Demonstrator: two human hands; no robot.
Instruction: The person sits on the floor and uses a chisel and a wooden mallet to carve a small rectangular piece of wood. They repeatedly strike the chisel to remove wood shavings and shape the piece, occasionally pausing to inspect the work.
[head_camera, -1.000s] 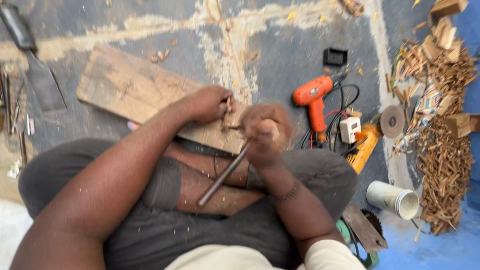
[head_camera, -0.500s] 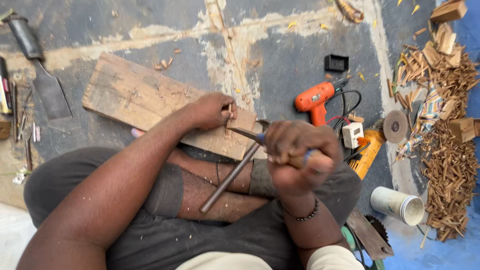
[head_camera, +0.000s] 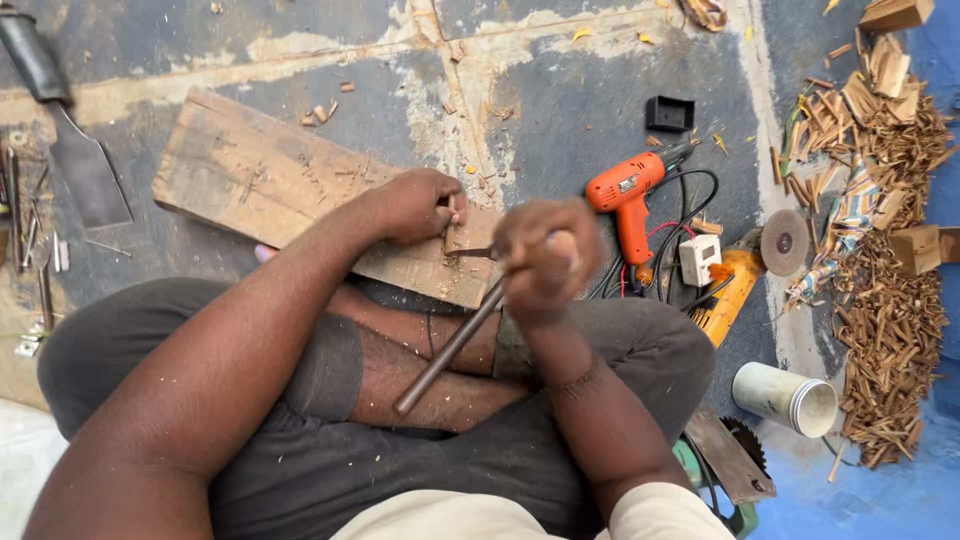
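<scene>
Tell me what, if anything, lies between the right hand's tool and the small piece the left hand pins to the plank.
Nothing visible: the right hand points its tool across bare plank at the small piece under the left hand.

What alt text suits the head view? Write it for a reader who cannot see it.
A seated person's left hand pins a small wood piece on a worn wooden plank, while the right hand grips a long metal rod. An orange power drill, a white cylindrical cup and a heap of wood offcuts lie on the grey floor to the right.
</scene>
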